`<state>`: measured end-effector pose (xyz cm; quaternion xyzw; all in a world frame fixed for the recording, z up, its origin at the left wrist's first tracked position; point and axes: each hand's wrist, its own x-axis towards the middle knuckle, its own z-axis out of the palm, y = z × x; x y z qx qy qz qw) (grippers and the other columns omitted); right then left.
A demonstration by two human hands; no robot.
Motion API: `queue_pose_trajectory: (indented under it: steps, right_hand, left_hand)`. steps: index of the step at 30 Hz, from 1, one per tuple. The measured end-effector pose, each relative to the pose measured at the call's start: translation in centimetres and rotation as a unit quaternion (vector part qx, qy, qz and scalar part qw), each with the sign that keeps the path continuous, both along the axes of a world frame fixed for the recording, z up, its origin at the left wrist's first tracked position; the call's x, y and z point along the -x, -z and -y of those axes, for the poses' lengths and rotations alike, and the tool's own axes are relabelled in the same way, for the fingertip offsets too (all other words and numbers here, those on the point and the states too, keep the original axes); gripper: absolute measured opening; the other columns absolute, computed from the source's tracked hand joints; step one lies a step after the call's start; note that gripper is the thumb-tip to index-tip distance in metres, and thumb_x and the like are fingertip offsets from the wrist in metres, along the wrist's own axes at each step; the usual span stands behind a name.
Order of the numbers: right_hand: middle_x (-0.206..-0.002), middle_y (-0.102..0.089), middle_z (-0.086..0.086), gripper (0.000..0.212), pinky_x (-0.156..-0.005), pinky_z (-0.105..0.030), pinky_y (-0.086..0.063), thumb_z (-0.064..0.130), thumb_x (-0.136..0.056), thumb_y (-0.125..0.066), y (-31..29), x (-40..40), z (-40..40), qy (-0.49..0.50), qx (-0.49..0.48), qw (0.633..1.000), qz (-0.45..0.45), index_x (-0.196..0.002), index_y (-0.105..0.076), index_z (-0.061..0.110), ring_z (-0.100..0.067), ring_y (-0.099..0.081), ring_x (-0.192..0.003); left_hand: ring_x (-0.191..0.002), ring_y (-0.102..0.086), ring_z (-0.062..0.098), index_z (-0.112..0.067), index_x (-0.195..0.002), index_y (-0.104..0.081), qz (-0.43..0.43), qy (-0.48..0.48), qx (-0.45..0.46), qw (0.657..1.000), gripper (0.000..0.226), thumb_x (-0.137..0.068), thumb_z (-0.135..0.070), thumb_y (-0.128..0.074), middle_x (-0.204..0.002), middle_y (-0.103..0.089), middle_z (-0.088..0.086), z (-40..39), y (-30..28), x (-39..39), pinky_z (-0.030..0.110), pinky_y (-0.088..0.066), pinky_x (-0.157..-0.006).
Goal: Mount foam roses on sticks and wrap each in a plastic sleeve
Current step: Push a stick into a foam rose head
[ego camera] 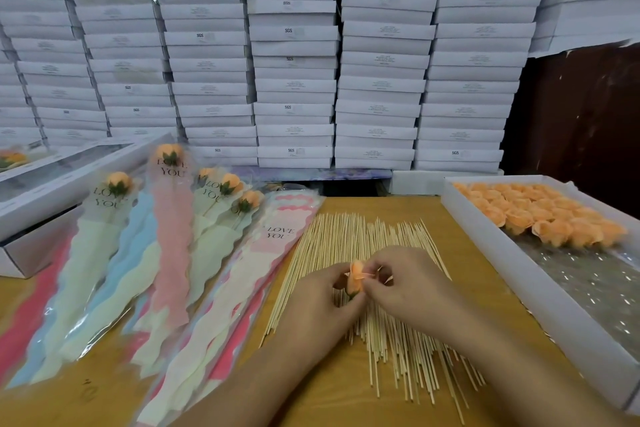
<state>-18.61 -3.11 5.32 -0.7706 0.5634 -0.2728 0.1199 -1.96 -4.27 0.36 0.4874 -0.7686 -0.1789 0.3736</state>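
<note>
Foam rose [356, 279] pinched by left hand [323, 302] and right hand [403, 282].

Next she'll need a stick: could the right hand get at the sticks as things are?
Probably yes, once freed: the right hand hovers right over the sticks with nothing between, but it and the left hand both pinch a rose.

My wooden table [346, 402]: loose heap of bamboo sticks [367, 243] at centre. Stack of printed plastic sleeves [263, 253] to its left, wrapped roses [169, 218] fanned beyond. White tray [540, 291] of orange foam roses [540, 211] on my right. Windowed box [52, 184] far left.
</note>
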Motion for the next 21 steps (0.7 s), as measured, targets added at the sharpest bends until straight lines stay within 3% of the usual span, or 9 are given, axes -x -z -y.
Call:
queue_pose_trajectory:
  steps: [4, 7, 10, 13, 16, 21]
  right_hand:
    - [-0.087, -0.063, 0.018, 0.026, -0.067, -0.015, -0.044, 0.032, -0.087, -0.071, 0.7, 0.5, 0.0, -0.005, 0.009, 0.999, 0.034, -0.069, -0.059, 0.045, 0.002, -0.061, -0.082]
    - [-0.088, -0.066, 0.025, 0.014, -0.066, -0.009, -0.045, 0.038, -0.094, -0.061, 1.0, 0.7, -0.3, -0.007, 0.038, 0.990, 0.135, -0.085, -0.062, 0.048, 0.009, -0.060, -0.088]
    - [-0.078, -0.066, 0.021, 0.019, -0.057, -0.010, -0.044, 0.035, -0.099, -0.052, 1.2, 1.7, -0.1, 0.045, 0.076, 0.976, 0.200, -0.083, -0.062, 0.040, 0.002, -0.061, -0.070]
    - [-0.067, -0.063, 0.010, 0.025, -0.057, -0.025, -0.050, 0.038, -0.096, -0.057, 2.0, 3.1, 0.3, 0.108, 0.018, 0.990, 0.084, -0.075, -0.064, 0.028, -0.006, -0.059, -0.060]
    - [-0.051, -0.047, 0.005, 0.047, -0.050, -0.028, -0.039, 0.054, -0.090, -0.062, 2.8, 3.2, 0.3, 0.122, -0.071, 0.990, -0.018, -0.061, -0.058, 0.017, -0.012, -0.044, -0.045]
    - [-0.040, -0.028, 0.007, 0.055, -0.051, -0.026, -0.032, 0.045, -0.089, -0.067, 3.1, 2.7, 0.3, 0.119, -0.120, 0.985, -0.039, -0.048, -0.038, 0.022, -0.012, -0.029, -0.037]
  left_hand:
    - [-0.093, -0.060, -0.009, -0.043, -0.116, -0.065, -0.047, -0.004, -0.023, 0.999, 0.032, -0.086, -0.037, -0.074, -0.093, -0.068, -0.024, 0.0, -0.2, 0.0, 0.011, -0.050, -0.075]
    - [-0.090, -0.062, -0.007, -0.040, -0.113, -0.068, -0.092, -0.010, -0.047, 0.995, 0.032, -0.083, -0.034, -0.078, -0.091, -0.071, -0.020, 0.1, -0.4, 0.0, 0.011, -0.049, -0.072]
    - [-0.085, -0.064, -0.008, -0.037, -0.108, -0.071, -0.182, -0.032, -0.066, 0.980, 0.030, -0.081, -0.029, -0.082, -0.088, -0.074, -0.021, 0.4, -0.8, -0.4, 0.005, -0.045, -0.068]
    - [-0.076, -0.067, -0.008, -0.032, -0.099, -0.073, -0.271, -0.051, -0.087, 0.957, 0.024, -0.079, -0.025, -0.084, -0.081, -0.075, -0.020, 0.7, -1.1, -0.6, 0.003, -0.045, -0.063]
    - [-0.070, -0.068, -0.008, -0.029, -0.096, -0.074, -0.325, -0.056, -0.121, 0.936, 0.021, -0.078, -0.026, -0.084, -0.079, -0.076, -0.016, 0.9, -1.2, -0.7, 0.003, -0.045, -0.058]
    - [-0.060, -0.066, -0.006, -0.030, -0.088, -0.073, -0.371, -0.062, -0.152, 0.914, 0.015, -0.078, -0.030, -0.084, -0.075, -0.076, -0.014, 1.1, -1.4, -1.0, 0.009, -0.046, -0.053]
